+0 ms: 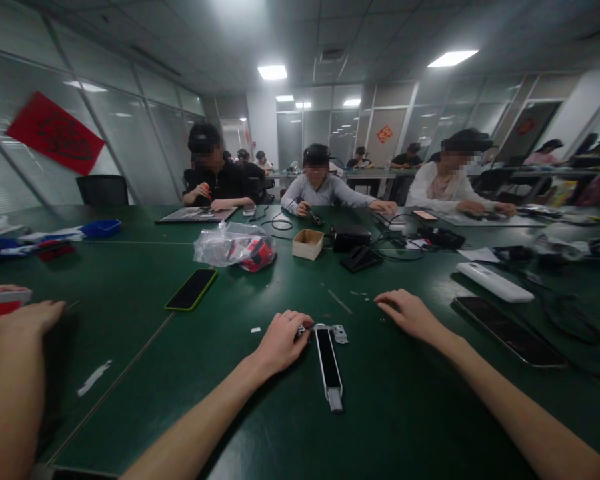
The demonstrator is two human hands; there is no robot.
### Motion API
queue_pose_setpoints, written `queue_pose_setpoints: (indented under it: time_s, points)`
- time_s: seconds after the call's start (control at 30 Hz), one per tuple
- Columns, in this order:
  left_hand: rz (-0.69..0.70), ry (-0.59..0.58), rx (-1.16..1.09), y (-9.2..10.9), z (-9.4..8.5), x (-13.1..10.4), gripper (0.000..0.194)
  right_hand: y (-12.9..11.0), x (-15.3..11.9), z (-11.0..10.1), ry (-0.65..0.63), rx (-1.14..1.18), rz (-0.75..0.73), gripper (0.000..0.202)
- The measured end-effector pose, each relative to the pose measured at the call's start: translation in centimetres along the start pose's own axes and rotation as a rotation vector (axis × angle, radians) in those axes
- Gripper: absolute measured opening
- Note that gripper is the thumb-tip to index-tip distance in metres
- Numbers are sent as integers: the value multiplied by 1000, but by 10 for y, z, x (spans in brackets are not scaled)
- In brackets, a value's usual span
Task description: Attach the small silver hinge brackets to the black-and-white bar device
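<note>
My left hand (284, 341) rests on the green table with its fingers curled and pressed together. Its fingertips are at a small shiny metal piece, mostly hidden, by the top of a slim black device with white edges (329, 360). That device lies lengthwise toward me, with a silver plug-like end (335, 400) pointing my way. A small metal bracket (340, 334) sits at its far right corner. To the right, my right hand (411, 315) hovers or rests low over the table, its thumb and fingers apart, holding nothing. Tiny bits (366, 297) lie near its fingertips.
A phone with a yellow-green edge (191, 290), a clear plastic bag with red items (235, 248) and a small open box (308, 245) lie ahead. On the right are a white case (494, 283), a dark phone (507, 330) and cables. A neighbour's arm (17, 353) reaches in at left.
</note>
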State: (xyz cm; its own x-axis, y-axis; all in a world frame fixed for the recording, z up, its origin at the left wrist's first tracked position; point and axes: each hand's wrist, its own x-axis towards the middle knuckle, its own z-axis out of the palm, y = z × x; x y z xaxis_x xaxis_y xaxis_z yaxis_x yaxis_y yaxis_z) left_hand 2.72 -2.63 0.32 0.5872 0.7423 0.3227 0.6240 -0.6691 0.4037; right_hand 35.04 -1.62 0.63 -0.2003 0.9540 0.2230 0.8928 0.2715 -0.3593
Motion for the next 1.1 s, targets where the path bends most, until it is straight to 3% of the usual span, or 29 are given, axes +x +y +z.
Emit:
queue_pose_setpoints:
  time_s: [0.17, 0.33, 0.53, 0.8, 0.93, 1.1]
  points:
    - [-18, -38, 43, 4, -4, 0, 22, 0, 1, 12, -38, -23, -80, 32]
    - [-27, -62, 67, 2, -7, 0, 27, -5, -1, 0, -60, -70, -29, 34]
    - [-55, -56, 52, -3, -7, 0, 20, -5, -4, -12, -274, -69, 17, 28]
    - [-124, -64, 82, -1, -14, 2, 19, -6, -4, -12, -319, -38, 91, 16]
    - [-103, -83, 150, -4, -15, 1, 18, -29, -6, -11, -219, 51, 65, 17]
    - [-63, -46, 140, 2, -18, 0, 21, -83, -14, 5, -66, 380, 61, 22]
